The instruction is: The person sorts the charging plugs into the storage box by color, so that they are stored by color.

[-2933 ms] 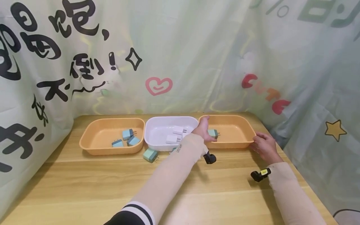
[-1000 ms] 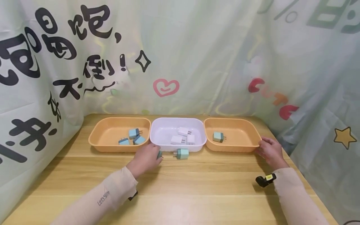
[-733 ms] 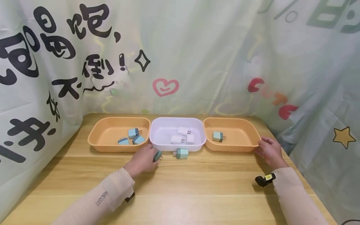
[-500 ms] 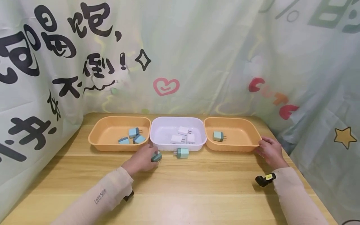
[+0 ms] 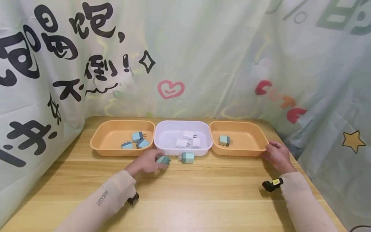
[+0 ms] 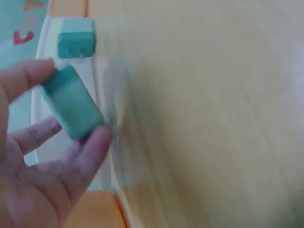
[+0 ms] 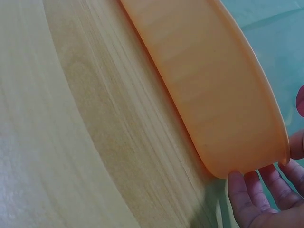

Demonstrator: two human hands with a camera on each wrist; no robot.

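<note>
In the head view my left hand [image 5: 147, 161] pinches a green charger plug [image 5: 163, 160] in front of the white tray. The left wrist view shows this green charger [image 6: 73, 102] tilted between thumb and fingertips. A second green charger [image 5: 187, 158] lies on the table just to its right, prongs pointing left. My right hand [image 5: 279, 156] holds the outer front corner of the right orange tray [image 5: 240, 152]. Up close in the right wrist view, fingers [image 7: 240, 194] press against the end of that orange tray [image 7: 213, 95].
The left orange tray [image 5: 101, 146] contains several blue chargers [image 5: 137, 137]. White chargers [image 5: 188, 134] lie in the white tray [image 5: 168, 149]. One green charger [image 5: 224, 140] sits in the right tray. All three trays stand side by side on the wooden table [image 5: 197, 199], before a printed curtain [image 5: 203, 58].
My left hand has moved from the right orange tray to the green charger on the table's left part and turned it in its fingers. The right hand stays at its tray corner.
</note>
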